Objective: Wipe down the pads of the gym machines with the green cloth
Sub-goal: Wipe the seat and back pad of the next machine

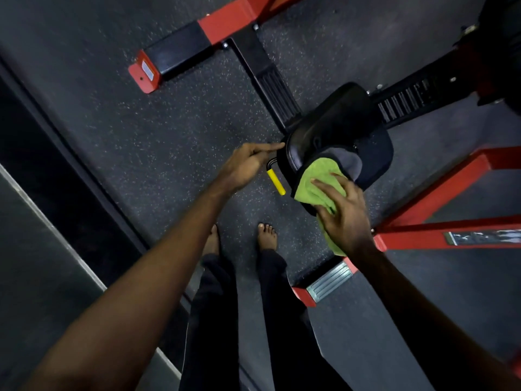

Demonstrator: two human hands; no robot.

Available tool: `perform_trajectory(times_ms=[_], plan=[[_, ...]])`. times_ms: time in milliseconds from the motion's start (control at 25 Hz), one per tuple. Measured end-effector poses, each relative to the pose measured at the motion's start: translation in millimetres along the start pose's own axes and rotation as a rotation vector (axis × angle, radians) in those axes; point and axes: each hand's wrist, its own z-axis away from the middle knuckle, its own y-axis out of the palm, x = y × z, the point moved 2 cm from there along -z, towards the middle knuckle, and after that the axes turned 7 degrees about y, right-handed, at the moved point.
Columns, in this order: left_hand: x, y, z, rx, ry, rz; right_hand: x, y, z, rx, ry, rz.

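Over a dark speckled gym floor (169, 131), the right hand (342, 213) presses the green cloth (315, 187) flat on a black seat pad (329, 128); the left hand (248, 162), fingers straight, steadies its edge. Wiping looks underway, with other pads seemingly left.

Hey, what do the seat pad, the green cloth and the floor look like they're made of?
Seat pad: probably vinyl or leather-look upholstery, smooth with a soft sheen. Green cloth: likely microfibre, matte and crumpled. Floor: seemingly rubber matting, dark with pale speckles.
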Motion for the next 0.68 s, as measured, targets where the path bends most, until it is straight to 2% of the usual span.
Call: perform_trajectory(times_ms=[120,240,400,520,680], plan=[[-2.6,-10.2,-10.1,0.132,-0.023,0.100,30.6,2.2,-21.4,-0.020,-0.002,0.140],[-4.9,-20.0,-16.3,0.182,-0.092,0.096,61.5,8.8,-41.8,-0.002,0.000,0.282],[-19.0,-19.8,-17.9,0.213,-0.130,0.112,48.7,16.1,-2.5,-0.030,0.035,0.373],[-12.4,-15.5,-16.1,0.210,-0.141,0.157,37.7,13.9,14.0,-0.034,0.027,0.383],[-6.1,-10.4,-9.5,0.113,-0.132,0.260,62.0,4.2,-39.2,-0.005,0.024,0.257]])
